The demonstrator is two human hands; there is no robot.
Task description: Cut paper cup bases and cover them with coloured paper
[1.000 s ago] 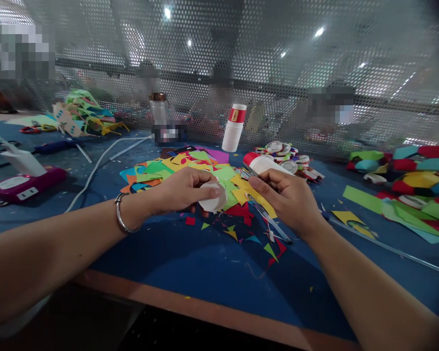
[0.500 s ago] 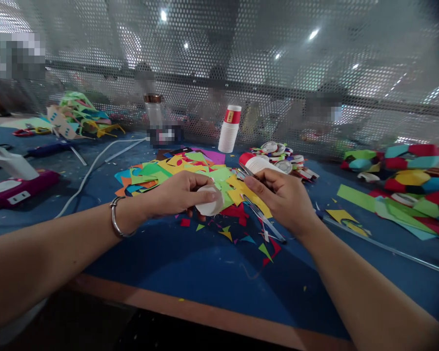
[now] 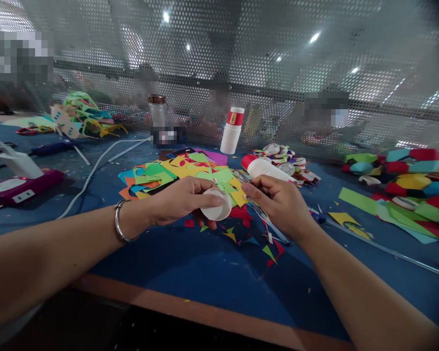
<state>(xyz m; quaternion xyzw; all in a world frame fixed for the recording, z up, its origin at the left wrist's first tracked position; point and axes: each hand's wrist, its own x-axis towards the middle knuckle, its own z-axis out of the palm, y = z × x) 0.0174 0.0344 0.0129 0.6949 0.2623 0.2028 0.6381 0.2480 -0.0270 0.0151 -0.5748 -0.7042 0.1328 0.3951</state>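
Observation:
My left hand [image 3: 192, 200] pinches a white paper cup bottom [image 3: 221, 207], a shallow round piece with a rim, thumb laid across its face. To the right, my right hand [image 3: 274, 200] is closed around scissors [image 3: 240, 176]; the thin metal blades point left and away, and the handles are hidden in the fingers. Cup bottom and blades are a short way apart. Under and behind both hands lies a heap of coloured paper [image 3: 175, 168]. Small paper scraps [image 3: 230, 235] and a clear pen-like stick [image 3: 274, 231] lie just below.
A stack of paper cups [image 3: 231, 131] stands at the back, and another cup stack [image 3: 265, 168] lies behind my right hand. Coloured paper crafts [image 3: 409, 180] fill the right. At left are a purple power strip [image 3: 32, 187], a white cable [image 3: 95, 165] and a jar [image 3: 157, 114].
My left hand has moved slightly right, and the cup bottom has tilted so its hollow face and rim show more. The right hand has barely moved, still holding the scissors.

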